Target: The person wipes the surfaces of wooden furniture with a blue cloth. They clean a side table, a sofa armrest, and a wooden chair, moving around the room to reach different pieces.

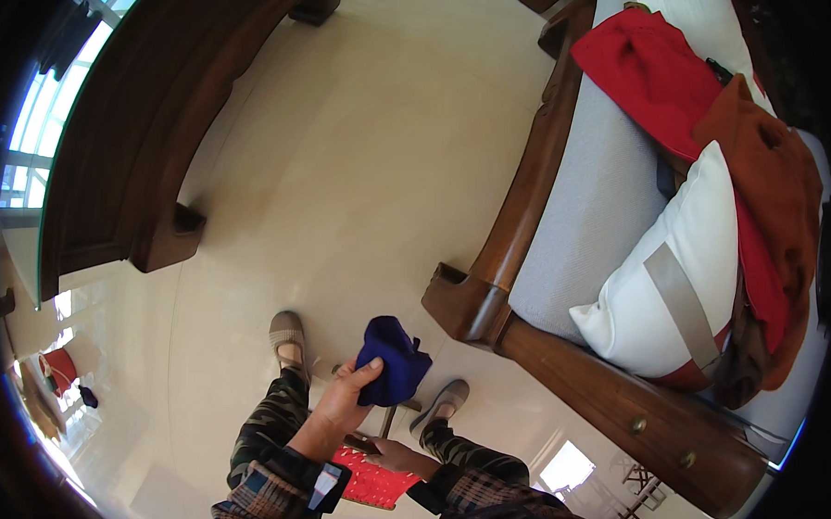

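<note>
My left hand (pixel 342 403) is closed around a folded dark blue cloth (pixel 393 362), thumb on top, held out over the floor between my feet. The cloth is bunched and has a small loop or tab on its right side. Lower and a little to the right, my right hand (pixel 399 456) grips a dark wooden bar. This bar edges a red panel with white specks (pixel 373 481), which looks like the seat of a small folding stool. A wooden leg and crosspiece (pixel 388 420) show beyond it, partly hidden by the blue cloth and my left hand.
At the right stands a wooden-framed sofa (pixel 568 387) bearing a white cushion (pixel 665 270), a red garment (pixel 651 75) and a rust-brown garment (pixel 762 173). A dark wooden table (pixel 154 90) is at the left. A red-brown object (pixel 58 371) lies at the far left.
</note>
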Available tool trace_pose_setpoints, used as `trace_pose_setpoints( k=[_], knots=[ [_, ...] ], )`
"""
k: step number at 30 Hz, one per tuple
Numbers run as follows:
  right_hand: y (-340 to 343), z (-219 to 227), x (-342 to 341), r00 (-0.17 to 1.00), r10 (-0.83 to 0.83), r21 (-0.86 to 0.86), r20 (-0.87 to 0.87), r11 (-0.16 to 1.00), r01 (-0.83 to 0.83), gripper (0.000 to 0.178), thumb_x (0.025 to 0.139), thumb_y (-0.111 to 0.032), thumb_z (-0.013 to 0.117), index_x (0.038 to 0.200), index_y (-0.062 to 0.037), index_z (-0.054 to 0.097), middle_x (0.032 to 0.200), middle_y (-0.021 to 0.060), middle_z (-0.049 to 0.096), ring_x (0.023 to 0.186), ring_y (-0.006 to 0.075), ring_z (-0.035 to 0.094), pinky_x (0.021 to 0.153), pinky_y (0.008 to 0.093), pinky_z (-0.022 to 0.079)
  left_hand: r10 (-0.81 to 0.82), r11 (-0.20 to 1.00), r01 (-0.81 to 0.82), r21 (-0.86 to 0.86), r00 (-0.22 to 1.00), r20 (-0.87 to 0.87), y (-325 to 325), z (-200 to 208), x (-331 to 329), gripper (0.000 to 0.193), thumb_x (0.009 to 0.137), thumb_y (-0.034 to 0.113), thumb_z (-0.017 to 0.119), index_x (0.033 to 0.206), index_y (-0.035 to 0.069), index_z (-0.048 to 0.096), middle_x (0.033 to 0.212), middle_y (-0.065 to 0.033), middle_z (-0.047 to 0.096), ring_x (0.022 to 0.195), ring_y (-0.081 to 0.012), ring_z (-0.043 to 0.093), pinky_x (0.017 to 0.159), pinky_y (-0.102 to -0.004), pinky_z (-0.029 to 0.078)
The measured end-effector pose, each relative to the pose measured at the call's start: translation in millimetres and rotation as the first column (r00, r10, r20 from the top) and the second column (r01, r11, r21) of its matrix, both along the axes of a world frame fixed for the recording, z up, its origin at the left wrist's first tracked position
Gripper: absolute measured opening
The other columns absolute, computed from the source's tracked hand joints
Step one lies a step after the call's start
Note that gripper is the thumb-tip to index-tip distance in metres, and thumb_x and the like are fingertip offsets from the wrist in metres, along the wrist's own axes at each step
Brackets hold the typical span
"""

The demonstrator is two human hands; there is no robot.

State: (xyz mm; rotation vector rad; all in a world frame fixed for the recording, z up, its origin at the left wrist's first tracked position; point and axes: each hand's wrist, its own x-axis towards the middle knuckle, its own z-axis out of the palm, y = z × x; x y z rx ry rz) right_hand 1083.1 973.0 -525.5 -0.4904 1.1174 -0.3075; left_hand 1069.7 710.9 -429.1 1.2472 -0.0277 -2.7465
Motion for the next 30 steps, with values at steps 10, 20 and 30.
trace_pose_setpoints(
  k=[10, 20, 30],
  knots=[
    [-88, 26, -102, 0.971, -0.033, -0.314, -0.237, 0.948, -0.044, 0.046, 0.091, -0.03, 0.056, 0.129, -0.0038, 0.05, 0.124, 0.0196, 0.056, 0.114, 0.0347, 0.054, 0.096, 0.0386, 0.042, 0.085, 0.973, -0.103, -0.208, 0.992, -0.096, -75, 12, -54, 0.046, 0.089, 0.018, 0.056, 0.131, 0.005, 0.048, 0.124, -0.0078, 0.058, 0.114, -0.0202, 0.056, 0.098, -0.0361, 0.042],
    [-131, 34, -200, 0.908, 0.007, -0.406, -0.418, 0.893, -0.194, 0.039, 0.09, -0.023, 0.058, 0.125, -0.0063, 0.055, 0.121, 0.0157, 0.059, 0.107, 0.0319, 0.058, 0.092, 0.037, 0.045, -0.013, 0.925, -0.069, -0.374, 0.977, -0.211, -136, 12, -114, 0.047, 0.094, 0.037, 0.052, 0.13, 0.008, 0.048, 0.125, -0.0082, 0.058, 0.114, -0.0232, 0.056, 0.095, -0.0436, 0.043],
    [-120, 124, -175, 0.764, -0.015, -0.442, -0.645, 0.823, -0.357, 0.032, 0.089, -0.021, 0.056, 0.117, -0.0061, 0.058, 0.114, 0.0153, 0.062, 0.106, 0.035, 0.057, 0.09, 0.0417, 0.045, -0.272, 0.704, 0.114, -0.701, 0.955, -0.118, -67, -31, -197, 0.046, 0.092, 0.033, 0.058, 0.129, 0.007, 0.052, 0.115, -0.0052, 0.062, 0.11, -0.0202, 0.057, 0.096, -0.0396, 0.043]
  ],
)
